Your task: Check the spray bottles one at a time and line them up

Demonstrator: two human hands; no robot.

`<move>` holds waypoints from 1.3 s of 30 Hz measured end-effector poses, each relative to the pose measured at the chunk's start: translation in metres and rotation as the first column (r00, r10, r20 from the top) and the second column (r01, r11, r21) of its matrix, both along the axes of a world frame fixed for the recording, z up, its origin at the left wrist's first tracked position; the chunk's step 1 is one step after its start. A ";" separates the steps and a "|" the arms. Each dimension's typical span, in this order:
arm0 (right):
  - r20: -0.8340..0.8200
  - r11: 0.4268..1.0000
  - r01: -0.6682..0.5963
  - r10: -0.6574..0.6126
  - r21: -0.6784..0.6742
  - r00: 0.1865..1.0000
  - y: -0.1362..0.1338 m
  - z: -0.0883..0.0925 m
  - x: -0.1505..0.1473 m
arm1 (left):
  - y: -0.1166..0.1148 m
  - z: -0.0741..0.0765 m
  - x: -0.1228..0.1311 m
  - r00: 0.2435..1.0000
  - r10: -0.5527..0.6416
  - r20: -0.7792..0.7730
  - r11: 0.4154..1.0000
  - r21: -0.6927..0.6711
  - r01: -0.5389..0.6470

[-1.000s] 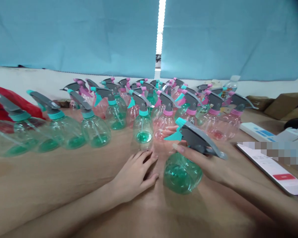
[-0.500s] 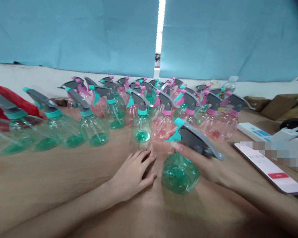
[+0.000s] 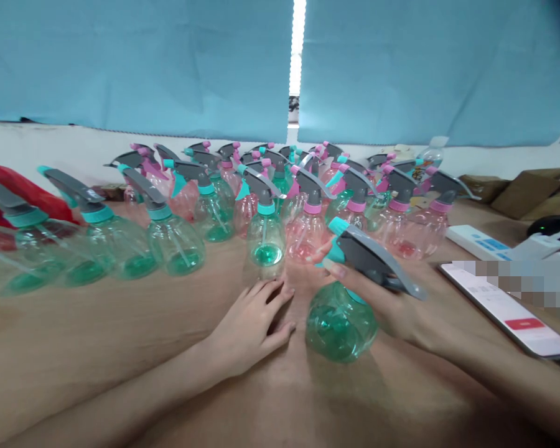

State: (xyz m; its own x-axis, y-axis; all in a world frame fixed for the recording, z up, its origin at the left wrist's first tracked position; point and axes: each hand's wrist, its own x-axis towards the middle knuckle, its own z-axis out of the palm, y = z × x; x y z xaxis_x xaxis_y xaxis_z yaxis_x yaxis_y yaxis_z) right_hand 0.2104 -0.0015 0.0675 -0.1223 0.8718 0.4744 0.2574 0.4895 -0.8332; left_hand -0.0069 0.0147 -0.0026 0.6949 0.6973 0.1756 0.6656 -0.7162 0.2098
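The right hand is clamped on the gray-and-turquoise trigger head of a translucent green spray bottle, which leans, right of center, on the near part of the wooden table; whether its base meets the wood I cannot tell. The left hand lies palm down just left of it, fingers apart, gripping nothing, a strip of wood between thumb and bottle. Just beyond the left fingertips stands a turquoise-collared spray bottle, with a pink spray bottle just to its right. More spray bottles crowd toward the far edge, by the white wall, limiting room that way. Toward the right edge, a smartphone and a white power strip bound the space beside the right forearm. Wider room spreads left, between the left forearm and the green bottles there.
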 end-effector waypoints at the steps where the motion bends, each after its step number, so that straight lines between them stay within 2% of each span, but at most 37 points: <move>1: -0.002 1.000 -0.012 0.012 0.007 1.000 0.000 0.002 -0.001 | 0.000 0.000 0.000 1.000 0.000 -0.002 1.000 -0.001 0.000; 5: 0.039 1.000 -0.004 0.005 -0.030 0.999 -0.003 0.008 -0.003 | 0.000 0.001 0.001 1.000 -0.008 -0.002 1.000 0.001 0.008; 10: 0.064 0.997 0.080 -0.081 0.018 0.995 -0.006 0.006 0.000 | 0.001 0.000 0.001 1.000 -0.014 0.003 1.000 0.005 0.014; 12: 0.094 0.995 0.103 -0.102 -0.003 0.990 -0.007 0.005 0.000 | 0.001 -0.001 0.001 1.000 -0.017 0.005 1.000 0.002 0.016; 15: 0.088 0.997 0.067 -0.064 -0.034 0.994 -0.006 0.006 0.000 | 0.001 0.000 0.001 1.000 -0.017 0.003 1.000 0.001 0.017; 21: 0.016 0.992 -0.105 0.107 -0.069 0.994 -0.002 0.004 -0.001 | 0.002 -0.002 0.000 1.000 -0.018 0.009 1.000 0.009 0.018; 25: 0.017 0.996 -0.076 0.077 -0.038 0.997 -0.001 0.001 0.001 | 0.002 -0.003 0.000 1.000 -0.015 0.000 1.000 0.001 0.015; 30: -0.020 0.993 -0.113 0.113 -0.031 0.993 -0.002 -0.001 0.000 | 0.001 -0.001 0.000 1.000 -0.016 0.009 1.000 0.001 0.016; 33: 0.015 0.996 -0.087 0.087 -0.027 0.996 -0.002 -0.002 0.001 | 0.001 -0.001 0.001 1.000 -0.020 0.019 1.000 -0.003 0.020; 39: 0.034 0.993 -0.069 0.072 -0.094 0.997 0.001 -0.004 0.001 | 0.002 -0.001 0.001 1.000 -0.019 0.005 1.000 -0.004 0.019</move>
